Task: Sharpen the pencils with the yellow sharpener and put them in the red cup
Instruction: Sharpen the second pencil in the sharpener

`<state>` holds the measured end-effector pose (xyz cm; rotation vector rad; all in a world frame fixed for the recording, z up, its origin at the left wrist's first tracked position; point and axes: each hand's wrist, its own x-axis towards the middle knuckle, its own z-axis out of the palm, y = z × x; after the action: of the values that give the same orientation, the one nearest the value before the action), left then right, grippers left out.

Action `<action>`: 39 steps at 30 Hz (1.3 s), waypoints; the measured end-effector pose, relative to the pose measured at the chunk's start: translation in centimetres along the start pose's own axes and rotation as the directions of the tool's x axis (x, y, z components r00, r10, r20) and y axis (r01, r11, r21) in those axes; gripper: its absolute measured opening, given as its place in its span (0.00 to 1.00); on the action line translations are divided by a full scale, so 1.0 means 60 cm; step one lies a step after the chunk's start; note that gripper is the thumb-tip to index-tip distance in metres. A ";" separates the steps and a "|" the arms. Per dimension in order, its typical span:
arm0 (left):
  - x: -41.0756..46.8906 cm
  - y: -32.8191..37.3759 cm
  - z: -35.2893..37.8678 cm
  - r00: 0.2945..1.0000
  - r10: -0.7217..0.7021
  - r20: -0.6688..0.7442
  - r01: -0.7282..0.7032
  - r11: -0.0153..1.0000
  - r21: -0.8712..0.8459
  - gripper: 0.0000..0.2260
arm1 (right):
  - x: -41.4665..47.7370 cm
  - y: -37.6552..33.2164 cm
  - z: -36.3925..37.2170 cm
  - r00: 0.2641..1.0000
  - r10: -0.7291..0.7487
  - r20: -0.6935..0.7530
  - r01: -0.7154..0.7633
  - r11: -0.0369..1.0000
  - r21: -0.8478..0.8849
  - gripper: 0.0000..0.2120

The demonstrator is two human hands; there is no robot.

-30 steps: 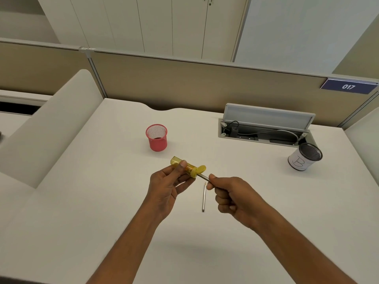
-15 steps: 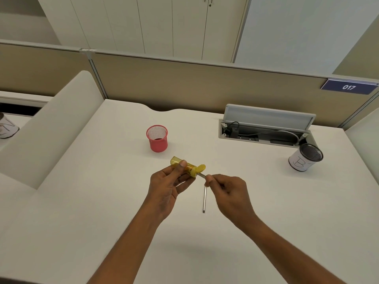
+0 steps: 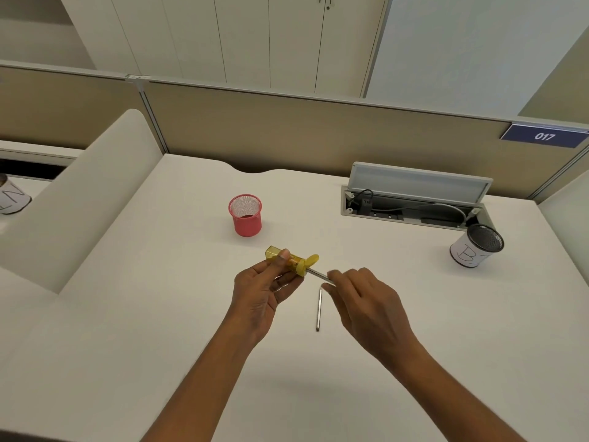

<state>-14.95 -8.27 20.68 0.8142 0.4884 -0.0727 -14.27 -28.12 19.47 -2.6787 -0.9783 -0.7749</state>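
Observation:
My left hand (image 3: 259, 293) grips the yellow sharpener (image 3: 291, 261) above the middle of the white desk, thumb on top. A grey pencil (image 3: 318, 275) is stuck into the sharpener's right end. My right hand (image 3: 366, 306) pinches that pencil close to the sharpener, and most of its length is hidden under the fingers. A second grey pencil (image 3: 319, 309) lies on the desk just below the hands. The red mesh cup (image 3: 245, 215) stands upright farther back and a little left, apart from both hands.
A white cup with a dark mesh inside (image 3: 476, 245) stands at the right. An open cable tray (image 3: 411, 199) with wires sits at the back right. A padded divider (image 3: 79, 193) borders the desk's left side, with another white cup (image 3: 12, 196) beyond it.
My right hand has rolled over around the pencil, knuckles now up and fingers spread, staying at the sharpener's mouth. The left hand and sharpener have hardly moved.

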 end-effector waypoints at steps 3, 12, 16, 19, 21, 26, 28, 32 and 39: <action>0.000 -0.003 -0.001 1.000 -0.008 0.000 0.008 1.000 0.014 0.11 | 0.001 0.003 0.001 0.999 0.007 -0.045 -0.006 1.000 0.006 0.10; 0.000 -0.004 -0.006 0.999 -0.003 0.044 0.000 0.998 0.063 0.12 | 0.040 -0.015 -0.036 0.376 0.414 0.829 -0.832 -0.244 0.499 0.19; -0.001 -0.004 -0.006 1.000 -0.011 0.025 0.010 1.000 0.027 0.11 | 0.038 -0.007 -0.048 0.341 0.375 0.862 -0.844 -0.280 0.457 0.17; 0.000 0.006 -0.010 1.000 -0.002 -0.001 0.002 0.999 -0.033 0.09 | 0.030 0.000 -0.053 0.366 0.408 0.836 -0.827 -0.271 0.493 0.17; 0.001 0.010 -0.013 1.000 0.000 -0.017 -0.001 0.999 -0.051 0.08 | 0.024 0.004 -0.056 0.375 0.417 0.828 -0.811 -0.286 0.511 0.17; 0.000 0.010 -0.012 1.000 -0.007 -0.021 0.006 0.999 -0.048 0.10 | 0.012 0.008 -0.053 0.409 0.412 0.814 -0.780 -0.305 0.546 0.18; 0.000 0.009 -0.011 1.000 -0.017 -0.024 0.016 0.998 -0.056 0.09 | 0.006 0.009 -0.048 0.415 0.425 0.804 -0.775 -0.299 0.558 0.18; 0.000 0.006 -0.012 0.999 -0.032 -0.009 0.031 0.997 -0.068 0.06 | -0.009 0.010 -0.026 0.411 0.480 0.775 -0.761 -0.287 0.582 0.17; 0.007 -0.008 -0.015 0.997 -0.083 0.004 0.083 0.994 -0.072 0.12 | -0.039 0.025 0.032 0.341 0.587 0.735 -0.750 -0.302 0.589 0.08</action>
<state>-15.03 -7.94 19.64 0.7234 0.5207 -0.1315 -14.00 -29.91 16.62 -1.5232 0.3684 0.3404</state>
